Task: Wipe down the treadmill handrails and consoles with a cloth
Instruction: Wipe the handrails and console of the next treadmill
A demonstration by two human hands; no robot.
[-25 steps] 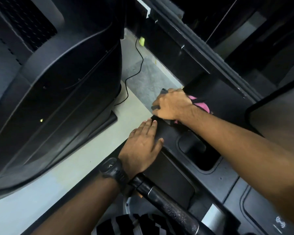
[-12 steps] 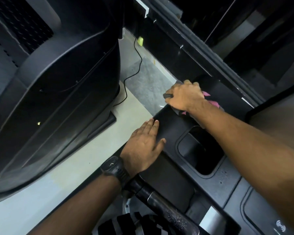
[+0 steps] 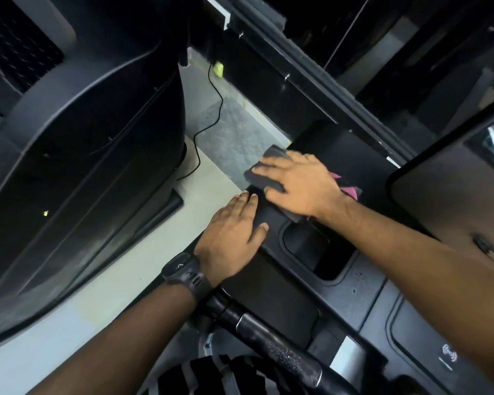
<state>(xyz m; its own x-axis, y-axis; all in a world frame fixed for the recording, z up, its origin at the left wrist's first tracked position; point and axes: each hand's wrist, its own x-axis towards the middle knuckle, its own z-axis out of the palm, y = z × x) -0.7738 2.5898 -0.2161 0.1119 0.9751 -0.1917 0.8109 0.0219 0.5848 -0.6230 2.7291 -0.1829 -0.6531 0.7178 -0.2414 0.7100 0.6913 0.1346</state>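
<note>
— What is the right hand (image 3: pixel 298 185) doing?

— It lies flat, fingers spread, pressing a cloth (image 3: pixel 265 169) onto the far left corner of the console (image 3: pixel 362 283). It does not clutch the cloth, only holds it down under the palm.

— What colour is the cloth?

— The part ahead of the fingers looks dark grey. A pink bit (image 3: pixel 350 189) sticks out behind the hand, on the side nearer the screen (image 3: pixel 451 201). Whether that is the same cloth or a second one I cannot tell; the hand covers the join.

— And the left hand (image 3: pixel 231 238)?

— Flat and empty, fingers together, resting on the left edge of the console, just beside the right hand. A dark watch (image 3: pixel 187 273) sits on that wrist.

— What else lies around the console?

— A cup pocket (image 3: pixel 317 252) sunk into it, just nearer than the right hand. A dark handrail (image 3: pixel 271 340) runs from the left wrist toward the bottom edge, cut off there. Left of the console, across a strip of pale floor (image 3: pixel 77 309), stands another big black machine (image 3: pixel 83 138), mostly out of frame. A thin black cable (image 3: pixel 211 121) trails over the floor beyond the console, and a small yellow-green scrap (image 3: pixel 219 68) lies by it, too small to identify.
</note>
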